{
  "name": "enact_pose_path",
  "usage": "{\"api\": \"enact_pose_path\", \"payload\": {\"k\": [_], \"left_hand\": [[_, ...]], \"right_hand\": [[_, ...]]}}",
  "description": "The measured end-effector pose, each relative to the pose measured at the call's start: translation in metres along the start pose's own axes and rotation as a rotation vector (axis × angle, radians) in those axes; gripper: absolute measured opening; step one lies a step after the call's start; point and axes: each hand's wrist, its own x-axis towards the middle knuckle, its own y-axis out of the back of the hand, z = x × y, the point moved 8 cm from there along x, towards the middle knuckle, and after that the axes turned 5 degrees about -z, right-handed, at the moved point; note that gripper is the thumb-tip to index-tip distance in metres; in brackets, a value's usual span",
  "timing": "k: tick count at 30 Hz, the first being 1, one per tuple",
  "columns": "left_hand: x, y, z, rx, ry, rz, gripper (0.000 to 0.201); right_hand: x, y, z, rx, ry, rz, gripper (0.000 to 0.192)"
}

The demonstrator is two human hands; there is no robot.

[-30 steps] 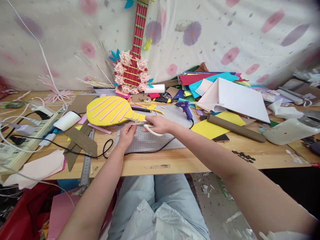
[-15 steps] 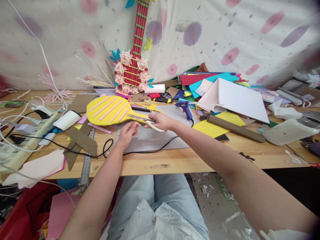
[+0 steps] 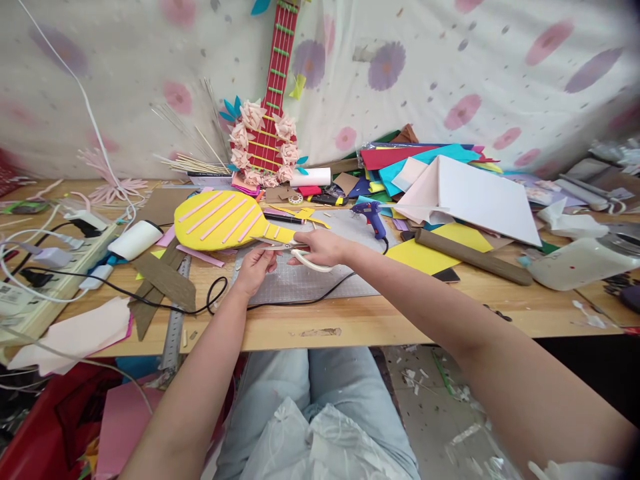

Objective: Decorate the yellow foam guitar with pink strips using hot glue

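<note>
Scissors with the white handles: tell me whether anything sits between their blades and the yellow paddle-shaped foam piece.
Nothing visible does. The white-handled scissors, held in the right hand, point their blades at the narrow end of the yellow paddle-shaped foam piece; the left hand is just below them.

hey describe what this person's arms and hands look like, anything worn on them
Both forearms are bare, with no watch, bracelet or gloves showing. The left hand and the right hand show no rings that can be made out. At the lower right corner, a bit of white sleeve covers the upper right arm. The left arm leaves the picture before any sleeve appears.
</note>
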Motion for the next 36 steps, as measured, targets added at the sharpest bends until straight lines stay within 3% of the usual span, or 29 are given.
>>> {"api": "enact_pose_path", "payload": {"k": [8,12,18,26,36], "left_hand": [[-0.002,-0.008,0.003,-0.124,0.045,-0.038,0.029],[-0.002,-0.010,0.005,-0.177,0.061,-0.049,0.028],[-0.002,-0.013,0.003,-0.202,0.081,-0.097,0.028],[-0.005,-0.015,-0.001,-0.232,0.177,-0.146,0.031],[-0.008,-0.018,0.003,-0.327,0.230,-0.189,0.030]], "right_hand": [[-0.002,0.005,0.010,-0.025,-0.011,0.064,0.049],[0.000,0.001,0.014,0.087,0.001,0.029,0.048],[0.000,0.004,-0.001,0.076,0.120,0.031,0.045],[-0.003,0.000,-0.003,0.180,0.087,-0.082,0.044],[-0.001,-0.002,-0.005,0.300,0.075,-0.114,0.044]]}}
